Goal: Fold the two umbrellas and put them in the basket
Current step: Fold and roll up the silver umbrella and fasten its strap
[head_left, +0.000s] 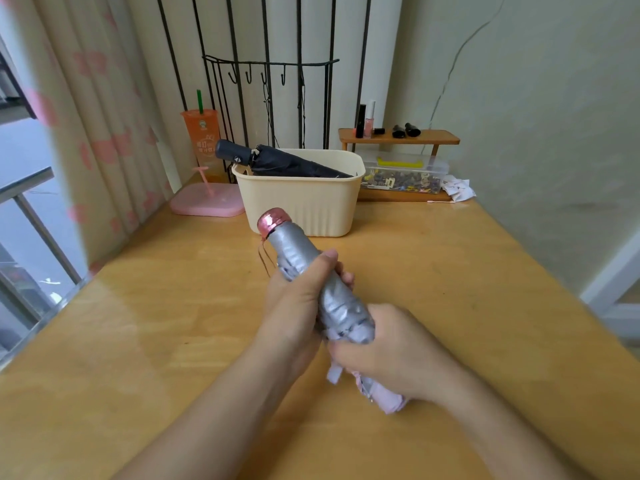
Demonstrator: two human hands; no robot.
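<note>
Head view. Right hand (391, 355), nearest: fingers curled tight round the lower end of the silver umbrella (341, 306), with pale lilac fabric bunched out below the grip. Left hand (294, 296): fingers and thumb wrapped round the middle of that umbrella. The umbrella is collapsed and held tilted above the table, its pink cap (273, 220) pointing away past the left fingertips.

Containers:
- Cream basket (301, 206), just beyond the pink cap, standing on the table; holds the black umbrella (287, 162), folded and lying slantwise with its handle over the left rim.
- Clear plastic box (403, 176), beyond and right of the right fingers, under a wooden shelf (398, 136); holds small mixed pieces, too small to tell.

Surface and room: wooden table (138, 323); plain wall (536, 98) to the right; flowered curtain (93, 116) and window (24, 188) to the left.

Other items:
- Orange cup (202, 140) with a green straw, and a pink stand (207, 200), beyond and left of the left fingers.
- Black wire rack (270, 67) with hooks, behind the basket.
- Small bottles (367, 121) on the shelf.
- Crumpled paper (459, 188) beside the box.
</note>
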